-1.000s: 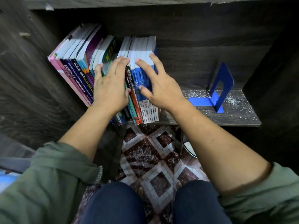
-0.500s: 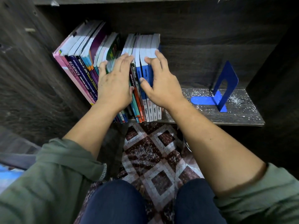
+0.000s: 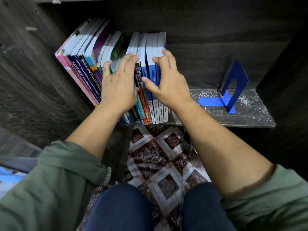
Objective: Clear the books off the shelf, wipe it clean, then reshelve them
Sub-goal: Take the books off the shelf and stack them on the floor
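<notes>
Nearest us, our dark denim jeans [image 3: 120,207] and bunched green sleeves [image 3: 58,180] are framing a rug [image 3: 158,155] patterned in maroon and cream diamonds. Past them we are reaching both bare forearms into the shelf [image 3: 216,117].

Our left hand [image 3: 119,87] is lying nearly flat across the spines beside the leaning books [image 3: 83,64]. Its fingers are almost straight, pressing and gripping nothing. Our right hand [image 3: 168,85] is hooking curled fingers over the top edges of the blue-spined books [image 3: 150,47] while its thumb is pinching in against a spine, so it is closing on that upright bundle.

All the books are standing on the left half of the board, so we are judging the clearing as barely begun. To do it well, the left palm should be bracing the leaning books so that they do not topple as the bundle slides out. The right should be squeezing the bundle as one block, since thin glossy paperbacks are likely to slip apart.

Further right, the dark wood-grain board is showing scattered white specks [image 3: 208,95]. A blue sheet-metal bookend [image 3: 233,84], L-shaped with a cut-out tongue, is standing well apart from the books.
</notes>
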Motion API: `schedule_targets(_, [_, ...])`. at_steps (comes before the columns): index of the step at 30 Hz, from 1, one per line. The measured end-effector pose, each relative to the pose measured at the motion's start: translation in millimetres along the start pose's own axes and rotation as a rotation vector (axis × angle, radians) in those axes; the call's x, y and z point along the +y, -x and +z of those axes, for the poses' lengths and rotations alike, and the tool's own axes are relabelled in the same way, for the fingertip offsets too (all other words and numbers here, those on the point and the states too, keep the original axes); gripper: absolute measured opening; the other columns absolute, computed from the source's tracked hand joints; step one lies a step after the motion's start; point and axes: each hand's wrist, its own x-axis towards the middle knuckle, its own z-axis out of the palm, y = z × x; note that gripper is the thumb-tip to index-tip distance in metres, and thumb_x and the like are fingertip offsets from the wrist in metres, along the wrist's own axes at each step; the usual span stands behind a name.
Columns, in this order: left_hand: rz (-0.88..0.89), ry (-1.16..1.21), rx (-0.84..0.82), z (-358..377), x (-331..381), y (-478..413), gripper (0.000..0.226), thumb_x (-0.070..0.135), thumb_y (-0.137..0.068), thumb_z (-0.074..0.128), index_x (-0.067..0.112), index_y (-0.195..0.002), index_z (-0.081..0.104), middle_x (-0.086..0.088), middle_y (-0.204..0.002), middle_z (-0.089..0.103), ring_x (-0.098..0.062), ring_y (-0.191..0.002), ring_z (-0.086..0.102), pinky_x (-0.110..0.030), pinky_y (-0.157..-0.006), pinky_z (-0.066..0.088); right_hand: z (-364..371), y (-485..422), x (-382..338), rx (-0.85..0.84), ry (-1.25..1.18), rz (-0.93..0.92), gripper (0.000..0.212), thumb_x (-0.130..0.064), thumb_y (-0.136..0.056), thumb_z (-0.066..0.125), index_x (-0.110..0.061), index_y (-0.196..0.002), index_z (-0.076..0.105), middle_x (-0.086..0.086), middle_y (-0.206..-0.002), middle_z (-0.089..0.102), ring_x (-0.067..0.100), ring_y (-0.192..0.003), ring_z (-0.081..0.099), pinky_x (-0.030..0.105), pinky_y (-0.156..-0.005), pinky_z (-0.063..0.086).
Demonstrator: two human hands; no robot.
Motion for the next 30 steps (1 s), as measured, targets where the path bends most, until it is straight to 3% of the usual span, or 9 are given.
schedule_targets(5, [0.008, -0.005, -0.002, 0, -2, 0, 0.089, 0.020, -0.079, 0.074, 0.014, -0.150, 0.021, -0.004, -0.157, 0.023, -0.021, -0.139, 0.035, -0.043, -0.118, 0.003, 6, 4, 0, 0.057, -0.019, 0.050, 0.056, -0.034, -0.084, 0.062, -0.017, -0.134, 0.043, 0.007, -0.157, 0.018, 0.031, -0.103, 0.061, 0.036, -0.072, 0.051])
schedule_targets(9, [0.021, -0.009, 0.004, 1, -2, -1, 0.088, 0.018, -0.079, 0.073, 0.013, -0.150, 0.022, -0.005, -0.157, 0.025, -0.020, -0.141, 0.031, -0.045, -0.119, 0.006, 20, 6, -5, 0.032, -0.048, 0.091, 0.071, -0.039, -0.081, 0.065, -0.024, -0.143, 0.033, 0.013, -0.158, 0.010, 0.035, -0.119, 0.053, 0.041, -0.080, 0.052])
schedule_targets(12, [0.030, -0.024, 0.003, 2, -4, -1, 0.088, 0.019, -0.079, 0.073, 0.012, -0.150, 0.022, -0.006, -0.156, 0.025, -0.020, -0.142, 0.030, -0.045, -0.118, 0.007, 31, 8, -3, 0.115, -0.111, 0.117, 0.076, -0.026, -0.080, 0.064, -0.026, -0.142, 0.020, 0.019, -0.154, 0.015, 0.038, -0.126, 0.044, 0.047, -0.090, 0.052])
schedule_targets(14, [0.040, -0.032, 0.006, 3, -5, -1, 0.088, 0.019, -0.078, 0.073, 0.011, -0.149, 0.022, -0.006, -0.156, 0.025, -0.020, -0.141, 0.030, -0.045, -0.117, 0.007, 42, 15, -1, 0.262, -0.178, 0.149, 0.087, -0.015, -0.078, 0.067, -0.029, -0.142, 0.010, 0.022, -0.155, 0.015, 0.033, -0.136, 0.029, 0.032, -0.102, 0.040])
schedule_targets(16, [0.042, -0.036, 0.017, 4, -5, -1, 0.089, 0.020, -0.078, 0.074, 0.011, -0.150, 0.022, -0.006, -0.156, 0.025, -0.020, -0.141, 0.031, -0.044, -0.116, 0.007, 55, 27, 2, 0.310, -0.278, 0.326, 0.109, -0.011, -0.074, 0.076, -0.030, -0.148, -0.002, 0.016, -0.159, 0.010, 0.026, -0.144, 0.020, 0.024, -0.108, 0.025])
schedule_targets(18, [0.032, -0.027, 0.019, 5, -5, -1, 0.089, 0.021, -0.078, 0.075, 0.013, -0.150, 0.022, -0.006, -0.156, 0.026, -0.022, -0.138, 0.037, -0.045, -0.117, 0.007, 73, 42, 11, 0.245, -0.357, 0.580, 0.122, -0.014, -0.069, 0.084, -0.032, -0.151, -0.006, 0.007, -0.159, 0.013, 0.024, -0.146, 0.020, 0.034, -0.116, 0.023])
schedule_targets(22, [0.011, -0.026, 0.008, 5, -3, -1, 0.089, 0.023, -0.078, 0.075, 0.014, -0.149, 0.023, -0.006, -0.156, 0.026, -0.024, -0.133, 0.043, -0.047, -0.118, 0.009, 99, 55, 26, 0.193, -0.401, 0.875, 0.088, -0.019, -0.065, 0.087, -0.017, -0.134, 0.032, 0.007, -0.130, 0.049, 0.027, -0.123, 0.049, 0.045, -0.106, 0.042])
schedule_targets(26, [-0.010, -0.086, 0.092, -6, 14, 1, 0.079, 0.010, -0.079, 0.070, 0.009, -0.146, 0.028, -0.012, -0.156, 0.025, -0.031, -0.145, 0.020, -0.049, -0.117, 0.010, 73, 60, 38, 0.161, -0.257, 0.813, 0.060, -0.029, -0.070, 0.083, -0.014, -0.111, 0.042, 0.007, -0.107, 0.061, 0.029, -0.100, 0.059, 0.037, -0.086, 0.048])
schedule_targets(30, [0.511, -0.254, 0.223, -29, 63, -6, 0.065, 0.010, -0.087, 0.045, 0.009, -0.149, 0.025, -0.022, -0.157, 0.019, -0.042, -0.144, 0.019, -0.060, -0.114, 0.014, 0, 87, 44, 0.210, -0.054, 0.616, 0.059, -0.041, -0.065, 0.077, -0.015, -0.108, 0.047, 0.007, -0.101, 0.065, 0.034, -0.095, 0.059, 0.037, -0.077, 0.042])
